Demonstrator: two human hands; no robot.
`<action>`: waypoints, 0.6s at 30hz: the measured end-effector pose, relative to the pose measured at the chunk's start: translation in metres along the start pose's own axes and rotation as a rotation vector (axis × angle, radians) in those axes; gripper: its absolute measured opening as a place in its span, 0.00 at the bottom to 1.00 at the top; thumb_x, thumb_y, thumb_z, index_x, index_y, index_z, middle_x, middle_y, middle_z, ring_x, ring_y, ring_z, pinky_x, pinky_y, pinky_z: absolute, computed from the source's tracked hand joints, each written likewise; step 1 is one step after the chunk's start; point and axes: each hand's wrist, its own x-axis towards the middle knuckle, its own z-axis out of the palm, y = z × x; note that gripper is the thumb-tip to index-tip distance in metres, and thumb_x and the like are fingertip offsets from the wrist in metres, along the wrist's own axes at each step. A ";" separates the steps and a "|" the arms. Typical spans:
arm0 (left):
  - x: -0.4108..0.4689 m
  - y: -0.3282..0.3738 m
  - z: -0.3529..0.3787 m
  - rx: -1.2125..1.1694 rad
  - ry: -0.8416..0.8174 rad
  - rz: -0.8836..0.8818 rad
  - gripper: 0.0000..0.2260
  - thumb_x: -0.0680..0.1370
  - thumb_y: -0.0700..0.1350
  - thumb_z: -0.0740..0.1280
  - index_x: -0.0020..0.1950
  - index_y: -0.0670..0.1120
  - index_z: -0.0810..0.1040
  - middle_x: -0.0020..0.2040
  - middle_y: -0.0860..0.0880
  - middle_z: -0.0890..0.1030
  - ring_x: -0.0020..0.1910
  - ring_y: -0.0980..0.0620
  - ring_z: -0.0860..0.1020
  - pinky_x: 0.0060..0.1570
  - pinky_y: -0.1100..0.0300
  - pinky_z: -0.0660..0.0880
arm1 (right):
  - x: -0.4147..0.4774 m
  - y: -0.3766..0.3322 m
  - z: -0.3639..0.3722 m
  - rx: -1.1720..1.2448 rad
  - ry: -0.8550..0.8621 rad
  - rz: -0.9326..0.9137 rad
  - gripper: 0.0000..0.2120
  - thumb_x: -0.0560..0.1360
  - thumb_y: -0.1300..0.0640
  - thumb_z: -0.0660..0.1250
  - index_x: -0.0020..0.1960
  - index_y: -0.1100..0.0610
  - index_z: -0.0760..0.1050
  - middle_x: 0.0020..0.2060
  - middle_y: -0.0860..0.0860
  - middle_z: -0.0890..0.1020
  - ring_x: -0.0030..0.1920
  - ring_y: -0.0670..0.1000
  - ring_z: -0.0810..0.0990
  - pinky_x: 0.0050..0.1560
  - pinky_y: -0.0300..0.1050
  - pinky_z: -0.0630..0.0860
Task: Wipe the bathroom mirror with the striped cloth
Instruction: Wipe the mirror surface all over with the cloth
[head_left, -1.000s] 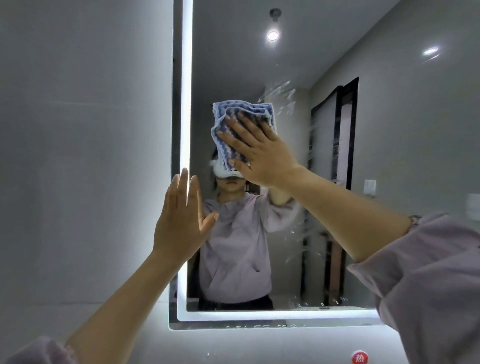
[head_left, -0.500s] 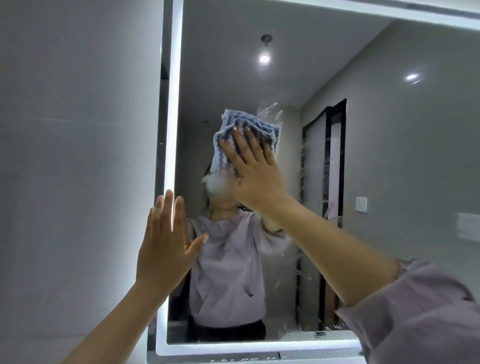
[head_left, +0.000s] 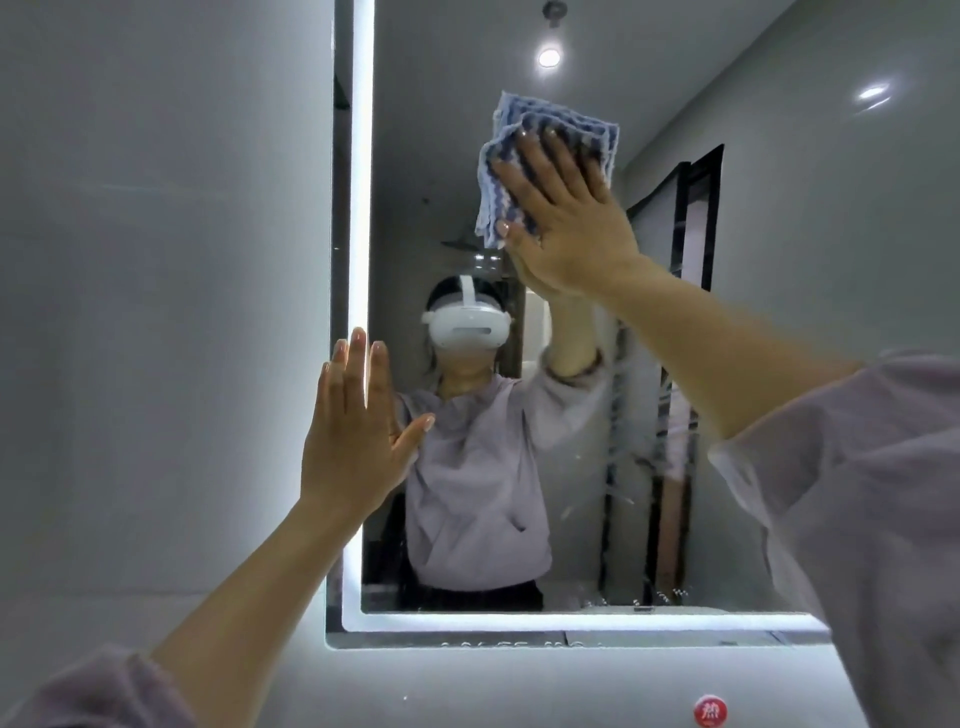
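The bathroom mirror (head_left: 769, 364) has a lit white strip along its left and bottom edges. My right hand (head_left: 566, 218) presses a folded blue-and-white striped cloth (head_left: 524, 130) flat against the upper middle of the glass, fingers spread over it. My left hand (head_left: 358, 436) is flat and open with fingers together, resting at the mirror's left edge over the light strip. Streaks and water drops show on the glass to the right of centre and near its bottom edge. The mirror reflects a person in a pale purple top wearing a white headset.
A grey tiled wall (head_left: 156, 312) runs left of the mirror and below it. A round red sticker (head_left: 709, 711) sits on the wall under the mirror's lower right. A dark door frame and ceiling spotlights appear as reflections.
My right hand has carried the cloth up and to the right across the glass. My left hand has stayed at the mirror's left edge. The view tilted up, then came back down.
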 end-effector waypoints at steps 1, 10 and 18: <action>0.000 0.000 0.000 0.001 0.004 0.001 0.39 0.74 0.67 0.53 0.76 0.41 0.52 0.77 0.41 0.51 0.76 0.42 0.51 0.73 0.59 0.36 | 0.002 0.001 0.000 0.010 0.009 0.034 0.29 0.79 0.39 0.43 0.78 0.47 0.45 0.78 0.52 0.47 0.78 0.55 0.43 0.75 0.55 0.38; 0.001 0.000 0.009 0.000 0.069 0.014 0.39 0.74 0.68 0.49 0.76 0.41 0.55 0.77 0.41 0.54 0.75 0.41 0.53 0.73 0.50 0.50 | -0.042 -0.023 0.019 0.040 0.056 0.039 0.29 0.79 0.41 0.48 0.78 0.48 0.50 0.78 0.55 0.50 0.77 0.58 0.46 0.72 0.50 0.32; 0.002 -0.002 0.009 -0.006 0.041 0.020 0.39 0.74 0.68 0.51 0.76 0.42 0.53 0.77 0.41 0.52 0.76 0.42 0.52 0.73 0.50 0.51 | 0.001 0.021 -0.009 0.051 -0.003 0.139 0.31 0.79 0.38 0.45 0.78 0.45 0.40 0.78 0.53 0.41 0.77 0.55 0.38 0.75 0.55 0.35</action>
